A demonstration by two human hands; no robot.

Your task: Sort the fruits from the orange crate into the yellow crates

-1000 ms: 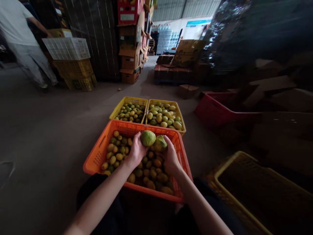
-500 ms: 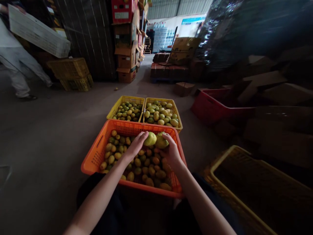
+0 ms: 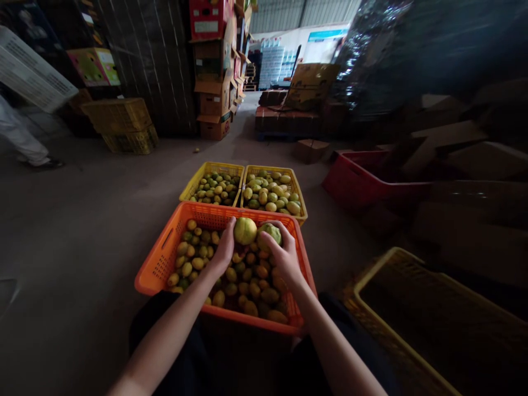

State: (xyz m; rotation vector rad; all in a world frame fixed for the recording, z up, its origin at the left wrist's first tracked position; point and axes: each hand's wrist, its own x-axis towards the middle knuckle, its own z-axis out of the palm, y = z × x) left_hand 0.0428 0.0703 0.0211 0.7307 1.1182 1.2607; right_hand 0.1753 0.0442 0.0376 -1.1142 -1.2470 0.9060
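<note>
Fruit point(image 3: 243, 278), small and mottled, fills the orange plastic lattice crate point(image 3: 159, 264) on the floor. Over its far end the left hand point(image 3: 224, 252) has its grip closed on a round yellow-green fruit point(image 3: 245, 230). Just beside it, the right hand point(image 3: 284, 257) has its grip clamped on a greener round fruit point(image 3: 270, 231). An empty yellow plastic crate point(image 3: 371, 275) stands at the right.

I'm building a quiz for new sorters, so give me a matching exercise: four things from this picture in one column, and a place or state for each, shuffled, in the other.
1. left hand
2. right hand
3. orange crate
4. red crate

A. lies beneath both hands
B. grips the greener fruit
C. stands apart, off to the right
D. grips the yellower fruit

Pairs: 1-D, 2-B, 3-A, 4-C.
</note>
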